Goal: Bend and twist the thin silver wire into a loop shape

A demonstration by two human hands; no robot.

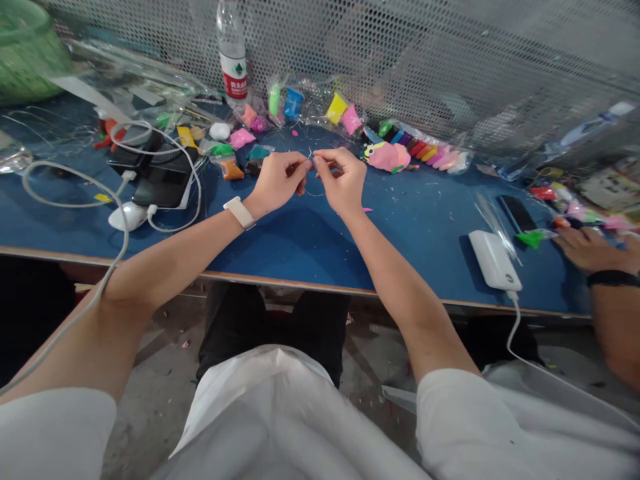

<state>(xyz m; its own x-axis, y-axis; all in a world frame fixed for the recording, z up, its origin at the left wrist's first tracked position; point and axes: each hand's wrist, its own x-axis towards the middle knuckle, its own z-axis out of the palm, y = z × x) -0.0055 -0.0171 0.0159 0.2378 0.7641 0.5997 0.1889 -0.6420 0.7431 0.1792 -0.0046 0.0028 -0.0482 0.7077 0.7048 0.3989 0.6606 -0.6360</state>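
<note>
My left hand [283, 177] and my right hand [343, 175] meet above the middle of the blue table [280, 243], thumb and fingertips pinched on both. Between the fingertips runs a thin pale strand [310, 154], with a faint loop hanging just below; whether it is thread or wire I cannot tell. A pink modelling-clay figure [387, 157] with a yellow, round-eyed head lies just beyond my right hand. Small bags of orange clay [232, 168] and dark teal clay [257, 153] lie beside my left hand. A pink sliver [367, 210] rests near my right wrist.
Bagged coloured clay [425, 148] and a water bottle [233, 67] line the mesh wall. Black power banks [163, 180] with looping white cables stand left, one cable crossing my left arm. At right are a white power bank [494, 260] and another person's hand [583, 247].
</note>
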